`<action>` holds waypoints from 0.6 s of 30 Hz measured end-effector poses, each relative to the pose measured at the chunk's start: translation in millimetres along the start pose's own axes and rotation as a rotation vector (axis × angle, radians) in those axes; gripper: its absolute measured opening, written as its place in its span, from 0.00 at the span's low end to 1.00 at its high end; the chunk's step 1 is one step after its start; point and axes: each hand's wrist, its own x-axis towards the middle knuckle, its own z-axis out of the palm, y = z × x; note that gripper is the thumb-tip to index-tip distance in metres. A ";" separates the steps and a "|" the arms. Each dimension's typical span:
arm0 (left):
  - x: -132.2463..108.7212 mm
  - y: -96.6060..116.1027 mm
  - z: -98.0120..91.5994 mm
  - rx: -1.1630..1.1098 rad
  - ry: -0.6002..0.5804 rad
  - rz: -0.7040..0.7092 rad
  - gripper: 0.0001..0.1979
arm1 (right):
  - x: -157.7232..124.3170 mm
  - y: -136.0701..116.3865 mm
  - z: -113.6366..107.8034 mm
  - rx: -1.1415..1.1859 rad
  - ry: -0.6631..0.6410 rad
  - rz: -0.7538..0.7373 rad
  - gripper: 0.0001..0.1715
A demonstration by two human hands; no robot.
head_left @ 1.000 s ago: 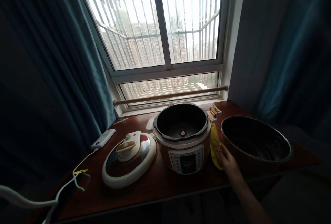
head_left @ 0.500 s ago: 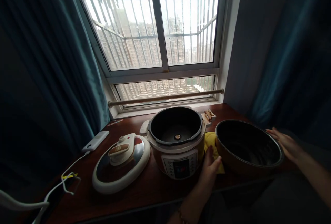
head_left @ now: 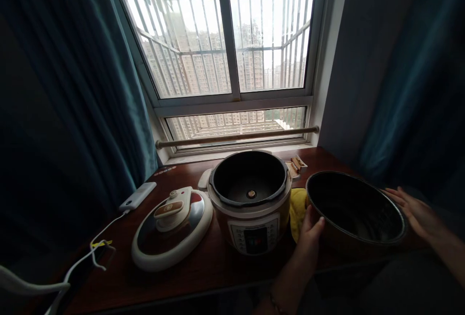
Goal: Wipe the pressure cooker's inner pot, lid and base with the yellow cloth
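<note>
A dark, wide inner pot is at the right front of the table, tilted slightly toward me. My left hand presses against its left side, thumb near the rim. Against the opposite side rests my right hand, its fingers along the outer wall; the pot is held between both palms. To the left stands an electric pressure cooker, lidless, with its dark hollow and a small round part at the bottom visible. A yellow cloth lies between cooker and pot, partly hidden by my left hand.
The cooker's lid lies on the table at the left. Behind it sits a white power bank with a white cable. A small open box is behind the cooker. Window and curtains border the table.
Both hands and the inner pot have shifted slightly right and toward me. My left hand has come from beside the cloth onto the pot's side. The view has also shifted a little.
</note>
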 end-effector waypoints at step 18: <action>-7.8 48.1 24.3 -0.157 0.008 -0.143 0.22 | 16.8 21.7 -4.2 0.020 0.019 -0.042 0.19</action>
